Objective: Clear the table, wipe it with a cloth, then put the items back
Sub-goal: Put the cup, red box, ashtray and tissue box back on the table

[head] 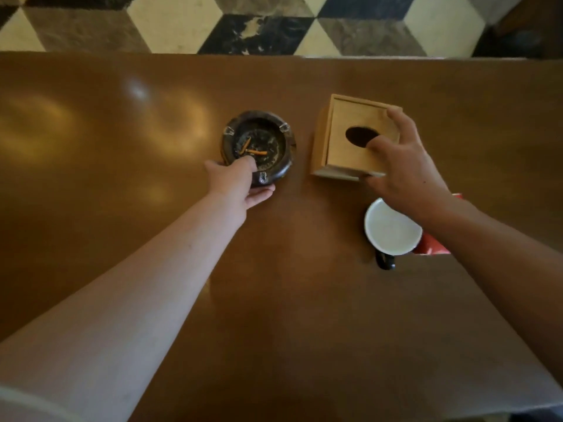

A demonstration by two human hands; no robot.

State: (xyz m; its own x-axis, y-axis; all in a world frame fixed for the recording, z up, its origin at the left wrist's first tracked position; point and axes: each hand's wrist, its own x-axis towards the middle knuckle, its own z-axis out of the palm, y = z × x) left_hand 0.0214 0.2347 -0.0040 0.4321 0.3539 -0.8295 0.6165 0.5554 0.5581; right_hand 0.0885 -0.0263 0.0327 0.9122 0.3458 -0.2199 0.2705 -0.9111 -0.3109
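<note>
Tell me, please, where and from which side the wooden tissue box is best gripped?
Probably by its two opposite side walls, coming from above: the wooden tissue box stands square and flat-topped. The right hand already spreads over its top; the oval opening offers only a weak grip.

Dim, warm indoor light overall. Soft glare patches sit on the glossy bench (pixel 122 166) left of the ashtray (pixel 257 149), brightest in a small white spot up-left of it; fainter sheen lies just below it. Diffuse shadow pools on the bench below the ashtray, between the two forearms. The floor (pixel 170 22) beyond the bench's far edge is brighter than the bench. Whole frame slightly soft; fine detail inside the ashtray is smeared. Wide-angle distortion bows the far bench edge and stretches the forearms toward the lower corners.
</note>
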